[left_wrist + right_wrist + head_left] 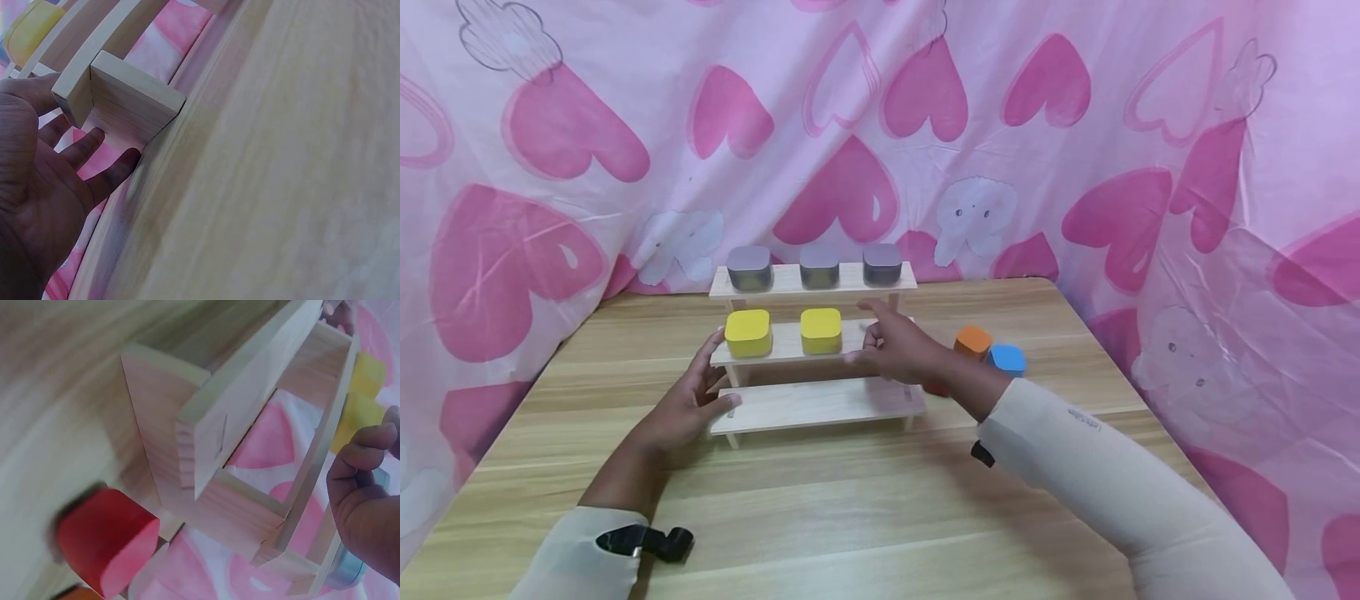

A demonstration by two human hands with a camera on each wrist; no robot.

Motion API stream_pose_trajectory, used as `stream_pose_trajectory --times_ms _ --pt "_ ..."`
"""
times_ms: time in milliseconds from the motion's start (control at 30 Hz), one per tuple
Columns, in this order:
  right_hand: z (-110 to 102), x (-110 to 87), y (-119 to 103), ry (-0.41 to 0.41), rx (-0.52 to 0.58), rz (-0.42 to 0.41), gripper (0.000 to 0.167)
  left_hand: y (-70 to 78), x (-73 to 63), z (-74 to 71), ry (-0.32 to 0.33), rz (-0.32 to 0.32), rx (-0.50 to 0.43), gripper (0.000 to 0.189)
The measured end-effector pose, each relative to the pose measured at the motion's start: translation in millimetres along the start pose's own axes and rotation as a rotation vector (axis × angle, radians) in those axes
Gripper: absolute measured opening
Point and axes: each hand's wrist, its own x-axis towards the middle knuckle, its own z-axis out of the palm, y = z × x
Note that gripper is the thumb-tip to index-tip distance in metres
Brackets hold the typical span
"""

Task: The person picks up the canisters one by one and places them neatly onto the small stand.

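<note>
A three-tier wooden stand (820,404) stands on the table. Two yellow rounded blocks (748,333) sit on its middle shelf, and three grey rounded blocks (819,267) line the top one. At the stand's left end is my left hand (688,404), its thumb on the bottom shelf's corner; in the left wrist view its fingers spread loosely beside the shelf support (128,97). Over the right end of the middle shelf hovers my right hand (898,346), index finger extended and the others bent. Nothing shows in its grasp in the right wrist view.
Right of the stand, partly behind my right forearm, are an orange block (973,340) and a blue block (1007,360). A red block (109,540) lies close to them. A pink heart-patterned cloth (865,125) hangs behind the wooden table (820,517).
</note>
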Motion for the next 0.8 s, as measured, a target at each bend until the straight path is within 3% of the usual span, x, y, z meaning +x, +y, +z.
stream_pose_trajectory --times_ms 167,500,800 --pt "-1.3 -16.4 7.7 0.047 0.104 0.016 0.094 -2.9 1.5 -0.2 -0.001 0.005 0.022 0.108" --pt "-4.8 -44.9 25.8 0.16 0.244 -0.07 0.086 -3.2 -0.7 -0.6 -0.005 -0.021 0.001 0.108" --pt "-24.1 -55.2 44.9 0.266 0.243 0.002 0.077 -3.7 0.8 -0.9 0.0 -0.019 0.019 0.108"
